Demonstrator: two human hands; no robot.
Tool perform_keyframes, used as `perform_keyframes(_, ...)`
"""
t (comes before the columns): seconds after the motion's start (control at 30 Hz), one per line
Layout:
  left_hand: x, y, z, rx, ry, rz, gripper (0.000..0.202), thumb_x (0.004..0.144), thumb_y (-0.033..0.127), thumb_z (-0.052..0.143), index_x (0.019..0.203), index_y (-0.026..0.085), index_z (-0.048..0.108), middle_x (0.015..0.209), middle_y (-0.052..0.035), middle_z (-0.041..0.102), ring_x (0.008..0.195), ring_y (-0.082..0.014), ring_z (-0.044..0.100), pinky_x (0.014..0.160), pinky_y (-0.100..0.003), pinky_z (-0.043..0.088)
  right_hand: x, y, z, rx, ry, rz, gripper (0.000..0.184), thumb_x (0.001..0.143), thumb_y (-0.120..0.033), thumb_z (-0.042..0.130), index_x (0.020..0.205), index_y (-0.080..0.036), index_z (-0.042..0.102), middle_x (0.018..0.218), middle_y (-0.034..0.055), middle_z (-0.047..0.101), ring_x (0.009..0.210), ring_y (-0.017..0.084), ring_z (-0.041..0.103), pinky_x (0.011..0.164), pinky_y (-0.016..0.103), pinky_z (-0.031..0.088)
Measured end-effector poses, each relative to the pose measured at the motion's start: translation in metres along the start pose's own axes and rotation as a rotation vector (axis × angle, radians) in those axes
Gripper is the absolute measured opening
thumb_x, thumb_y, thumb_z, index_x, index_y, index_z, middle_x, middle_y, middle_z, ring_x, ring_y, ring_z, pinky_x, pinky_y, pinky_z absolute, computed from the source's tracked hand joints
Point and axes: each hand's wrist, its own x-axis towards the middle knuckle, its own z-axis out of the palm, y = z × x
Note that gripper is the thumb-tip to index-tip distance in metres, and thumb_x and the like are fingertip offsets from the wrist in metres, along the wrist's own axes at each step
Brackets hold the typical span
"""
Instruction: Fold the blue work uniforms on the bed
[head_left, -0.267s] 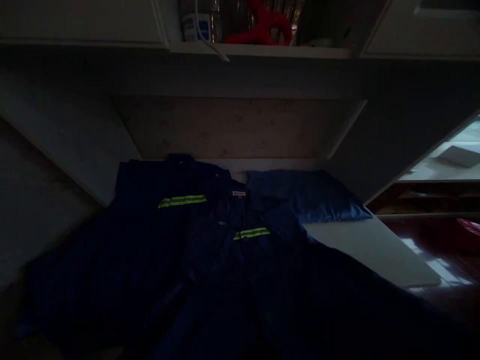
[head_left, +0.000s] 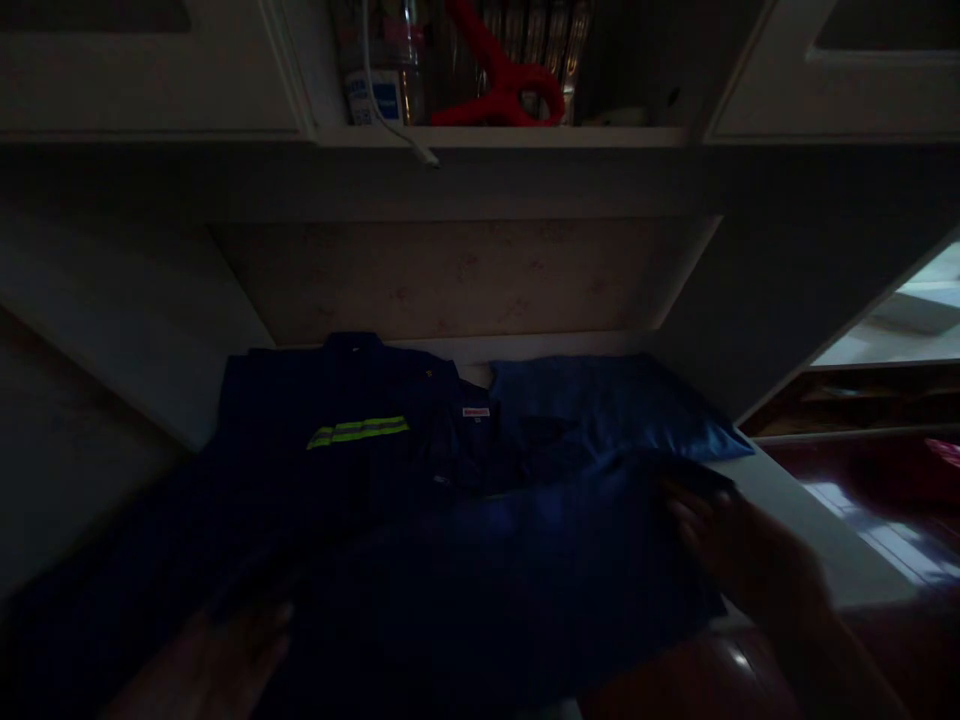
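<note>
A navy work garment [head_left: 390, 470] with a yellow-green reflective stripe [head_left: 358, 431] lies spread on a white surface [head_left: 795, 500] in a dim alcove. A layer of its blue cloth [head_left: 525, 570] is folded up over its lower part. My right hand [head_left: 742, 560] is at the right end of that fold, fingers closed on the cloth's edge. At the bottom left my left hand [head_left: 206, 665] rests against the fold's left end; it is dark and smeared, so its fingers cannot be made out. A lighter blue cloth [head_left: 622, 405] lies behind, on the right.
Above the alcove runs a shelf [head_left: 510, 135] holding a red clamp-like thing [head_left: 502, 90] and a clear bottle [head_left: 382, 70], with a white cord hanging over its edge. White cabinet doors flank the shelf. Glossy dark floor [head_left: 877, 530] shows at the right.
Both hands have come into view. A layer of blue cloth now covers the garment's lower part, hiding the second reflective stripe. The view has tipped slightly upward.
</note>
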Motion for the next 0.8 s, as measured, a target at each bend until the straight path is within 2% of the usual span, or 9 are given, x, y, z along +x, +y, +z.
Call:
perform_keyframes(0.07, 0.033, 0.018, 0.030, -0.066, -0.006, 0.024, 0.018, 0.091, 0.034, 0.057, 0.104, 0.026, 0.067, 0.120, -0.0071, 0.072, 0.109, -0.0233, 0.068, 0.086, -0.038, 0.060, 0.063, -0.017, -0.001, -0.016, 0.085, -0.105, 0.016, 0.097, -0.041, 0.056, 0.102, -0.033, 0.069, 0.137, -0.0017, 0.064, 0.126, 0.019, 0.058, 0.106, 0.038, 0.048)
perform_keyframes(0.13, 0.070, 0.032, 0.060, -0.075, -0.052, 0.032, 0.017, 0.088, 0.024, 0.056, 0.100, 0.023, 0.067, 0.122, -0.0087, 0.072, 0.109, -0.0219, 0.069, 0.086, -0.035, 0.059, 0.116, -0.032, 0.002, -0.111, 0.235, -0.140, 0.012, 0.092, -0.039, 0.059, 0.100, -0.033, 0.066, 0.138, -0.0005, 0.064, 0.125, 0.020, 0.060, 0.107, 0.039, 0.048)
perform_keyframes(0.23, 0.109, 0.032, 0.081, 0.184, 0.020, 0.072, 0.026, 0.083, 0.021, 0.064, 0.109, 0.020, 0.066, 0.119, -0.0104, 0.072, 0.102, -0.0211, 0.070, 0.089, -0.036, 0.058, 0.158, -0.036, -0.001, -0.435, 0.465, -0.074, 0.045, 0.081, -0.038, 0.069, 0.123, -0.031, 0.056, 0.136, 0.0075, 0.064, 0.107, 0.026, 0.070, 0.098, 0.046, 0.053)
perform_keyframes(0.3, 0.115, 0.016, 0.072, 0.320, 0.141, 0.087, 0.032, 0.077, 0.021, 0.072, 0.108, 0.019, 0.067, 0.118, -0.0099, 0.071, 0.105, -0.0220, 0.069, 0.097, -0.039, 0.054, 0.157, -0.027, -0.014, -0.734, 0.593, -0.047, 0.065, 0.075, -0.040, 0.072, 0.134, -0.027, 0.049, 0.127, 0.0104, 0.068, 0.096, 0.026, 0.071, 0.088, 0.044, 0.056)
perform_keyframes(0.4, 0.097, -0.021, 0.034, 0.375, 0.177, 0.028, 0.043, 0.067, 0.033, 0.081, 0.107, 0.020, 0.070, 0.128, -0.0115, 0.067, 0.122, -0.0279, 0.061, 0.110, -0.045, 0.045, 0.132, -0.002, -0.046, -1.101, 0.787, 0.010, 0.064, 0.073, -0.051, 0.068, 0.128, -0.021, 0.056, 0.113, 0.0118, 0.072, 0.089, 0.027, 0.069, 0.074, 0.039, 0.056)
perform_keyframes(0.5, 0.075, -0.048, -0.005, 0.397, 0.118, -0.089, 0.058, 0.057, 0.055, 0.083, 0.104, 0.022, 0.074, 0.144, -0.0111, 0.058, 0.136, -0.0325, 0.050, 0.117, -0.046, 0.038, 0.105, 0.020, -0.070, -1.165, 0.881, 0.117, 0.060, 0.069, -0.058, 0.066, 0.113, -0.017, 0.064, 0.105, 0.0135, 0.073, 0.089, 0.028, 0.069, 0.069, 0.037, 0.056)
perform_keyframes(0.57, 0.067, -0.054, -0.017, 0.419, 0.126, -0.121, 0.068, 0.050, 0.067, 0.083, 0.102, 0.023, 0.075, 0.148, -0.0107, 0.055, 0.139, -0.0341, 0.047, 0.118, -0.045, 0.038, 0.096, 0.025, -0.073, -1.127, 0.909, 0.147, 0.064, 0.068, -0.062, 0.065, 0.112, -0.016, 0.064, 0.105, 0.0147, 0.073, 0.089, 0.028, 0.070, 0.069, 0.036, 0.056)
perform_keyframes(0.67, 0.065, -0.047, -0.006, 0.470, 0.095, -0.149, 0.070, 0.048, 0.067, 0.084, 0.100, 0.022, 0.076, 0.138, -0.0116, 0.064, 0.134, -0.0350, 0.053, 0.112, -0.044, 0.045, 0.099, 0.022, -0.063, -1.108, 0.889, 0.223, 0.072, 0.069, -0.069, 0.066, 0.116, -0.014, 0.065, 0.107, 0.0162, 0.074, 0.092, 0.030, 0.071, 0.072, 0.039, 0.057)
perform_keyframes(0.8, 0.070, -0.031, 0.045, 0.552, -0.006, -0.287, 0.054, 0.068, 0.060, 0.079, 0.105, 0.021, 0.075, 0.121, -0.0084, 0.075, 0.117, -0.0301, 0.067, 0.096, -0.038, 0.057, 0.113, 0.014, -0.037, -1.046, 0.832, 0.340, 0.062, 0.070, -0.068, 0.072, 0.105, -0.017, 0.071, 0.108, 0.0146, 0.076, 0.100, 0.031, 0.072, 0.083, 0.041, 0.059)
